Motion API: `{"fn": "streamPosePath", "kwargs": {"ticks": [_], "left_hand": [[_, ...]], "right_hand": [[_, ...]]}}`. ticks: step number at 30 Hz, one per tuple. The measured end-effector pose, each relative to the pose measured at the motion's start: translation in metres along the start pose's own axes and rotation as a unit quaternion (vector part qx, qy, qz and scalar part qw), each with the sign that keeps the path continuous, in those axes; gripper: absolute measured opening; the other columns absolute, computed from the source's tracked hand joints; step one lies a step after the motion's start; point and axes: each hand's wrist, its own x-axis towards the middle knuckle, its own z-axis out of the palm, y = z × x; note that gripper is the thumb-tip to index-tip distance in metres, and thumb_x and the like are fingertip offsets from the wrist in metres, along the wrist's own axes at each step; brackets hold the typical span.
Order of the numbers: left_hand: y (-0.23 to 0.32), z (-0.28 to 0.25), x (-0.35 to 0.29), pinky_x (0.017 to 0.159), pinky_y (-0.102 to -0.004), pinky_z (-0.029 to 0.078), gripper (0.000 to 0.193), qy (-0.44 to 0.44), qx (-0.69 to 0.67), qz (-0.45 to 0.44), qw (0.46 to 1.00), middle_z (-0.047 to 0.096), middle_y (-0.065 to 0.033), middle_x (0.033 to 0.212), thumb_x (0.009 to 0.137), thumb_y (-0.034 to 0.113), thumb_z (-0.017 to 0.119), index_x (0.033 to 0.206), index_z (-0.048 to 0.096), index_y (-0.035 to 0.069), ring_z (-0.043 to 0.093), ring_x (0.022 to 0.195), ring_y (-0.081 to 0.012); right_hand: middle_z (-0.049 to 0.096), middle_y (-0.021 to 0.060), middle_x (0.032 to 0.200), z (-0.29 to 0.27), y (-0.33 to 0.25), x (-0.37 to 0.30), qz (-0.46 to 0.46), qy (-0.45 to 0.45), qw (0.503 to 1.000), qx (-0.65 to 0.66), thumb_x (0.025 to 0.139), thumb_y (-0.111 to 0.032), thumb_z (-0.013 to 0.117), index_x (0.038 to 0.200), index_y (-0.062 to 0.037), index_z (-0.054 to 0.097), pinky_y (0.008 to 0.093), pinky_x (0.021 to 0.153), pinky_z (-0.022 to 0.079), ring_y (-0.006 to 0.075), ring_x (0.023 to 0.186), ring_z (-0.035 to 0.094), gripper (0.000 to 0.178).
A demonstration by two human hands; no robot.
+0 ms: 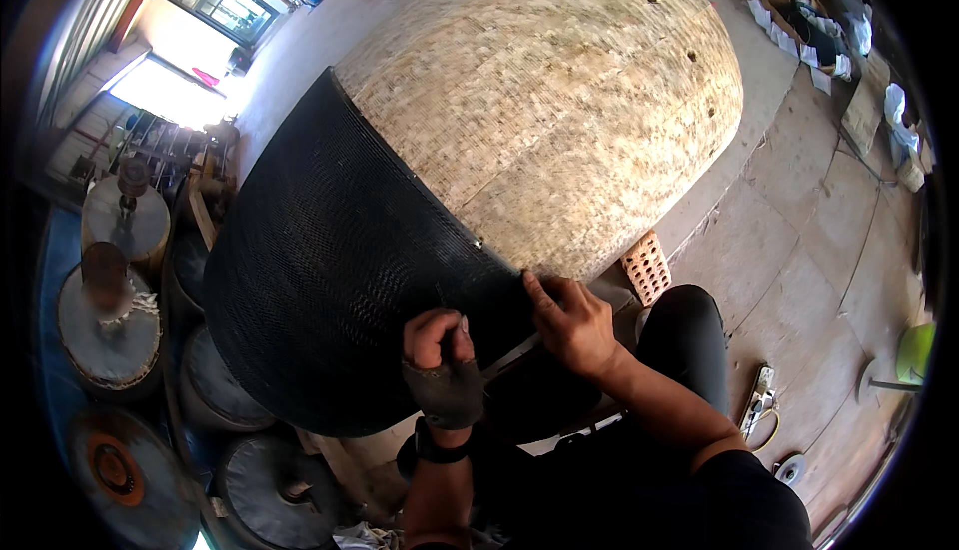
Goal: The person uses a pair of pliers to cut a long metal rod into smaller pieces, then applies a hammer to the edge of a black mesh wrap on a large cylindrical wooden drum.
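A large rounded drum-shaped form (559, 80) with a mottled beige, finely ribbed surface takes up the middle. Black textured sheeting (310, 250) covers its near left part and ends in a raised edge running diagonally across it. My right hand (574, 325) is bare; its index fingertip presses at the lower end of that edge, the other fingers curled under. Whatever it may pinch there is hidden. My left hand (443, 370), in a dark fingerless glove with a black band at the wrist, is held closed in front of the black sheeting. Its contents cannot be made out.
Several round drum-like pieces (110, 325) stand at the left. A perforated brick (646, 268) sits beside the form, near my knee (689, 325). On the tiled floor at the right lie a tool with a cord (759, 400), a disc (789, 468) and scattered scraps (814, 35).
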Motion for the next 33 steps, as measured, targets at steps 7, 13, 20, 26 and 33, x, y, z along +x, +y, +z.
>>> {"fn": "streamPosePath", "kwargs": {"ticks": [7,13,20,26,33], "left_hand": [[-0.005,0.004,0.042,0.079,-0.0355,0.052,0.014,0.055,0.085,0.049,0.994,0.059,-0.0123,0.107,0.099,0.005,0.062,0.113,0.06,0.003,0.061,0.091,-0.0224],[-0.006,0.013,0.059,0.079,-0.0344,0.052,0.015,0.053,0.064,0.066,0.994,0.06,-0.0113,0.108,0.099,0.007,0.063,0.113,0.062,0.003,0.061,0.093,-0.0214],[-0.005,0.021,0.074,0.088,-0.0354,0.05,0.021,0.048,0.049,0.069,0.995,0.061,-0.0102,0.108,0.097,0.009,0.067,0.115,0.061,0.002,0.061,0.095,-0.0203],[-0.013,0.028,0.075,0.084,-0.0347,0.057,0.032,0.021,0.021,0.052,0.998,0.064,-0.0117,0.107,0.094,-0.007,0.063,0.125,0.06,0.001,0.064,0.097,-0.0214],[-0.015,0.025,0.079,0.088,-0.0356,0.054,0.038,-0.018,0.035,0.035,0.999,0.066,-0.0105,0.105,0.096,-0.001,0.064,0.133,0.058,0.0,0.065,0.097,-0.0209]], "right_hand": [[0.063,0.0101,0.101,-0.004,-0.005,0.005,-0.009,0.006,1.0,0.0,0.081,-0.009,0.072,0.139,-0.0121,0.064,0.0354,0.062,0.058,0.0247,0.078,0.066,0.059],[0.062,0.0112,0.099,-0.001,-0.006,0.01,-0.004,0.0,1.0,0.005,0.082,-0.009,0.071,0.141,-0.01,0.062,0.0354,0.063,0.058,0.0248,0.079,0.066,0.06],[0.062,0.0111,0.099,-0.001,-0.01,0.014,-0.001,0.0,1.0,0.003,0.083,-0.009,0.07,0.142,-0.0095,0.061,0.0352,0.064,0.058,0.0249,0.08,0.066,0.06],[0.062,0.0105,0.1,-0.001,-0.009,0.015,-0.004,0.001,1.0,0.003,0.081,-0.01,0.07,0.143,-0.0093,0.06,0.0347,0.064,0.058,0.0245,0.08,0.065,0.062],[0.062,0.011,0.1,-0.001,-0.009,0.016,-0.006,0.007,1.0,0.002,0.081,-0.009,0.071,0.143,-0.0093,0.06,0.0339,0.063,0.057,0.0239,0.079,0.065,0.062]]}}
